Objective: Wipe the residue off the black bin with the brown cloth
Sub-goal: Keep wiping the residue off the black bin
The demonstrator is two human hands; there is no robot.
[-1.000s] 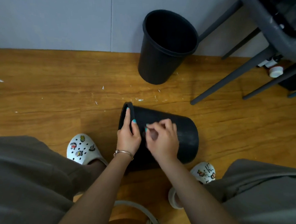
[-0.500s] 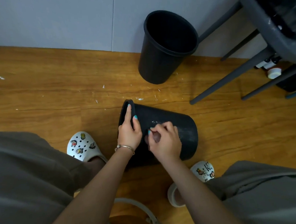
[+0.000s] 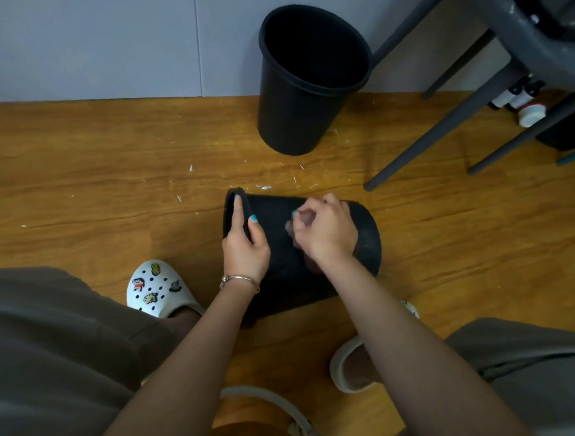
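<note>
Black bin point(image 3: 278, 252) lies sideways on the floor, rim gripped by left hand point(image 3: 245, 244); right hand point(image 3: 324, 232), fingers curled, seems mid-rub on its side; brown cloth indiscernible. Next: more rubbing.

What we cannot make out around the tipped black bin point(image 3: 281, 252)

Our right hand point(image 3: 324, 232) is smeared by motion blur, so we cannot tell the brown cloth from our fingers, nor what they press. Our forearms hide the bin's near side, and its mouth faces away from us. The residue is too faint to place. Our right shoe point(image 3: 349, 366) sits mostly under the arm. The grey chair point(image 3: 518, 31) and the bottles point(image 3: 523, 99) beneath it are cut by the right edge.
</note>
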